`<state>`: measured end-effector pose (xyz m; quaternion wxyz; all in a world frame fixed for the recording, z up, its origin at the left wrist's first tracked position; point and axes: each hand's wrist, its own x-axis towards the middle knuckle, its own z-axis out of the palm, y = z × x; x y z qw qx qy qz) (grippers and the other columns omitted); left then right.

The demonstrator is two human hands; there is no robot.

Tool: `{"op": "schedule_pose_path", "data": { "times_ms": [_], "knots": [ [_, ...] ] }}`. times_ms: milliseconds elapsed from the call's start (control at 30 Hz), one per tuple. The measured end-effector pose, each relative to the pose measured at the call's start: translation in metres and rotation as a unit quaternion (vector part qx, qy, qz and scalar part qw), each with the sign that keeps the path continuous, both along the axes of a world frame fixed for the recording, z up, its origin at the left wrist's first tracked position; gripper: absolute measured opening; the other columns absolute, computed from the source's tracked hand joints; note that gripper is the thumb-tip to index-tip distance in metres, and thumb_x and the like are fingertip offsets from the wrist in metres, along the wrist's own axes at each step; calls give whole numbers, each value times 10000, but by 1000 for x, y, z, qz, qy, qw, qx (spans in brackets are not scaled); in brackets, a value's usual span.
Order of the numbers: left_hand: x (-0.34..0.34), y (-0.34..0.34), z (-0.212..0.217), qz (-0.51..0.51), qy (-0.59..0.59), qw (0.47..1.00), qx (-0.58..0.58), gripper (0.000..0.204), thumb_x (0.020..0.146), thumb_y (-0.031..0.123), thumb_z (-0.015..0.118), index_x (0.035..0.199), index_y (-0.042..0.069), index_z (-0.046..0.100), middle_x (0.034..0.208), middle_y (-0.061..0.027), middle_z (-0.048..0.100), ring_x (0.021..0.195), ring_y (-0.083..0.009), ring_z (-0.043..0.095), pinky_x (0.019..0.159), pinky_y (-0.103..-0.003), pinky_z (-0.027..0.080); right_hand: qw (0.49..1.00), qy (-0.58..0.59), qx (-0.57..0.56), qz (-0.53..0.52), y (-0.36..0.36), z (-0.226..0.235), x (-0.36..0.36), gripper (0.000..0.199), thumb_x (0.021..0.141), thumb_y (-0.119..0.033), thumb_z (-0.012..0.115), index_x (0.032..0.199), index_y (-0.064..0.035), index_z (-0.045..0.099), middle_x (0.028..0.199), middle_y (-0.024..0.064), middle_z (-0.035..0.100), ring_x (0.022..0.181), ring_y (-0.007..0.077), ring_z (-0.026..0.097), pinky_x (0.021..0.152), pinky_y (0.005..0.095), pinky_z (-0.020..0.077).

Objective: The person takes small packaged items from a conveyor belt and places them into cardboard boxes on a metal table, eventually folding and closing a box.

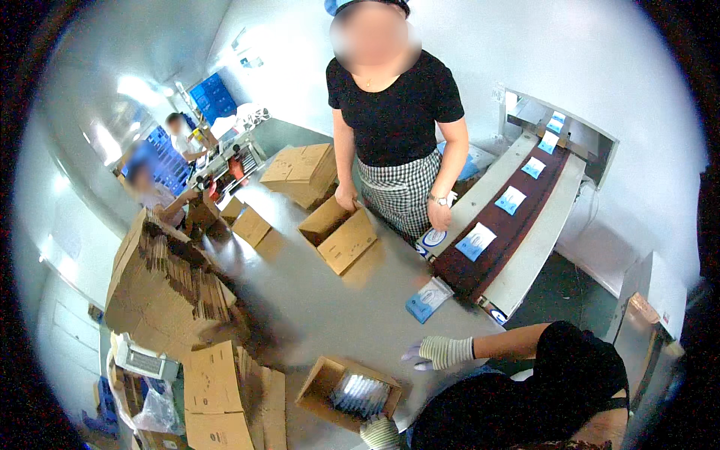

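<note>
The right hand (439, 352), in a knit glove, lies flat on the grey counter (330, 307), its grip spread and holding nothing; a blue-and-white packet (428, 298) lies just beyond it, near the conveyor belt (501, 231); the left hand (379, 433) touches the near edge of an open carton (347, 391) filled with packets, grip state unclear; across the counter another person holds a second carton (339, 235)

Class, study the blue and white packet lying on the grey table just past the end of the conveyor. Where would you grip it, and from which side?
Pinch the blue and white packet by its near short edge, coming from above on the open table side. It lies flat and thin, its far end close to the conveyor, so a top pinch or slide suits best.
</note>
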<state>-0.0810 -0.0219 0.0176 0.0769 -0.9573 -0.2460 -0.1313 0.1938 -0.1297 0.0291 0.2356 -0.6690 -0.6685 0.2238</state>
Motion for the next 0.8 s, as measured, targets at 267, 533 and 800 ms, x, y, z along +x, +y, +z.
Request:
{"op": "schedule_pose_path", "data": {
  "times_ms": [267,533,800],
  "knots": [
    [-7,-2,-42,42,71,996,-32,149,674,260,609,680,116,570,647,-46,552,656,-229,565,622,-387,417,983,-112,-133,61,-1,-60,24,462,858,-351,499,1236,-85,492,1019,196,602,919,368,579,835,457,454],
    [2,-8,-20,57,99,993,-35,139,666,223,619,691,106,548,656,-67,531,619,-252,542,615,-388,417,991,-79,-105,-33,-10,-74,89,386,838,-337,523,1107,-63,557,979,194,606,902,363,582,814,449,461],
    [-4,1,-36,40,89,995,-25,157,668,260,610,716,120,558,675,-58,543,673,-249,558,642,-387,424,946,-210,-198,-150,25,-57,204,330,654,-210,682,953,-84,622,872,177,620,853,346,601,749,445,484]
  ]
}}
